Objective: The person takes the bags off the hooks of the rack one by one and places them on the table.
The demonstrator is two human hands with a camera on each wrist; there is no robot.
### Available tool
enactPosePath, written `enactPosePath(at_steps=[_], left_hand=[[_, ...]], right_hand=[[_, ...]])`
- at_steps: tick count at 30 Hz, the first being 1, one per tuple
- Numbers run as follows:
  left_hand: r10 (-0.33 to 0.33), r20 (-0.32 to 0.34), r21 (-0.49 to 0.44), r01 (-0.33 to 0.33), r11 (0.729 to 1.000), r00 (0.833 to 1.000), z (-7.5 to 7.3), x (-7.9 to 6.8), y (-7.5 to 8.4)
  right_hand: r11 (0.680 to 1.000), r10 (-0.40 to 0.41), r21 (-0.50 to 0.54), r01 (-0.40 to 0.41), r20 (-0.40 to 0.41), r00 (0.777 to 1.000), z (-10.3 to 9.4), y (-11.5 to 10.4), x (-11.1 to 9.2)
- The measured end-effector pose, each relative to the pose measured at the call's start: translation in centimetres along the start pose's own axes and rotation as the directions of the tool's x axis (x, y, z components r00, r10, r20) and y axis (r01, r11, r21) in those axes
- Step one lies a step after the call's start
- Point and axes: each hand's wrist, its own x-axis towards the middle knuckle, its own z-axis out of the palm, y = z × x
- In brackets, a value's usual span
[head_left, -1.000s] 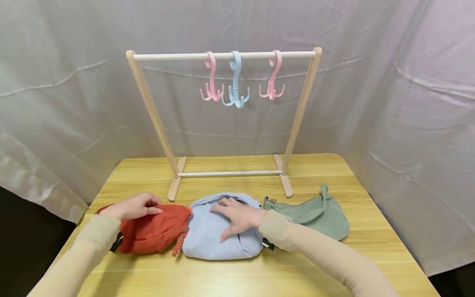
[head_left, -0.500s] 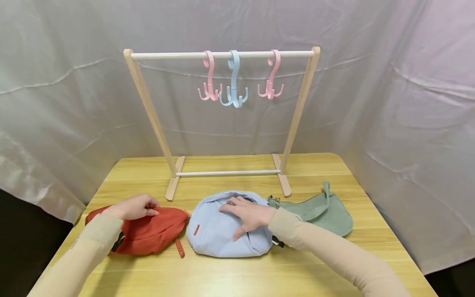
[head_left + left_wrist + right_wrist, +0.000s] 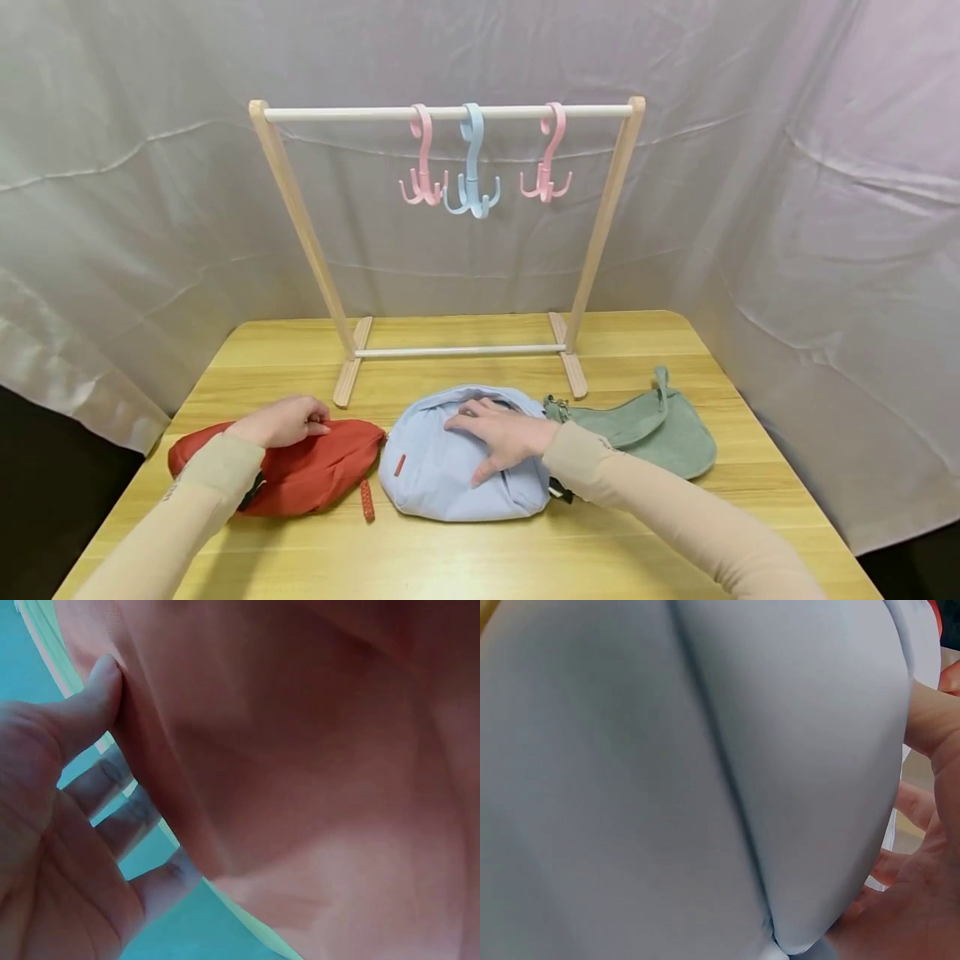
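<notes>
At the left lies a red bag with a braided zipper pull. My left hand holds its upper edge. In the left wrist view the thumb is on the near side and the fingers reach behind the fabric. A light blue bag lies in the middle. My right hand rests over its upper opening with spread fingers, thumb against the front. The right wrist view shows the pale fabric, which hides the fingertips.
A green shoulder bag lies right of the blue one, partly under the right sleeve. Behind stands a wooden rack whose white bar carries two pink hooks and a blue hook. A grey curtain surrounds the table.
The blue bag has shifted right with my right hand and parted from the red bag. The red bag slid slightly left, and my left hand then moved right along its top edge.
</notes>
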Motion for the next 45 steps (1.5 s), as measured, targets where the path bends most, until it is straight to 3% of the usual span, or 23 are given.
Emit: enactPosePath(at_steps=[4, 11, 14, 17, 20, 24, 29, 33, 39, 42, 45], left_hand=[[-0.023, 0.022, -0.059, 0.024, 0.998, 0.999, -0.1, -0.3, -0.2], [0.037, 0.039, -0.118, -0.032, 0.993, 0.999, -0.4, -0.2, -0.4], [0.019, 0.038, -0.131, -0.014, 0.991, 0.999, -1.1, -0.1, -0.2], [-0.009, 0.028, -0.138, 0.013, 0.99, 1.0, -2.0, -0.1, 0.2], [-0.028, 0.007, -0.138, 0.029, 0.99, 1.0, -2.8, -0.4, 0.4], [-0.043, -0.038, -0.079, 0.04, 0.996, 0.998, -4.3, -0.7, 0.4], [-0.111, -0.095, 0.03, 0.115, 0.993, 0.989, -7.4, -0.8, 0.5], [-0.181, -0.187, 0.093, 0.201, 0.975, 0.966, -9.0, -1.0, 0.7], [-0.249, -0.347, 0.136, 0.311, 0.94, 0.904, -9.6, -0.9, 1.3], [-0.248, -0.434, 0.153, 0.342, 0.927, 0.866, -9.6, -0.6, 1.7], [-0.232, -0.54, 0.153, 0.365, 0.918, 0.809, -9.7, -0.5, 2.0]], right_hand=[[1.0, 0.006, -0.016, -0.006, -0.003, 1.0, 0.1, -0.3, 0.5], [1.0, 0.013, 0.005, -0.013, -0.008, 1.0, 0.0, -0.3, 0.8], [0.999, -0.009, 0.052, 0.012, -0.059, 0.998, -0.3, 0.0, 0.9], [0.992, -0.018, 0.12, 0.038, -0.161, 0.987, -0.4, 0.6, 0.7], [0.974, 0.007, 0.217, 0.057, -0.28, 0.96, -0.6, 1.4, 0.0], [0.947, 0.067, 0.311, 0.079, -0.432, 0.9, -1.8, 3.0, -1.3], [0.944, 0.158, 0.327, 0.03, -0.532, 0.832, -4.1, 5.3, -3.4], [0.948, 0.212, 0.317, -0.026, -0.571, 0.793, -5.5, 7.3, -5.0], [0.962, 0.246, 0.252, -0.11, -0.615, 0.749, -6.4, 10.0, -8.1], [0.97, 0.239, 0.186, -0.155, -0.648, 0.723, -7.0, 11.1, -9.6], [0.971, 0.232, 0.12, -0.206, -0.679, 0.697, -7.7, 12.0, -10.7]])
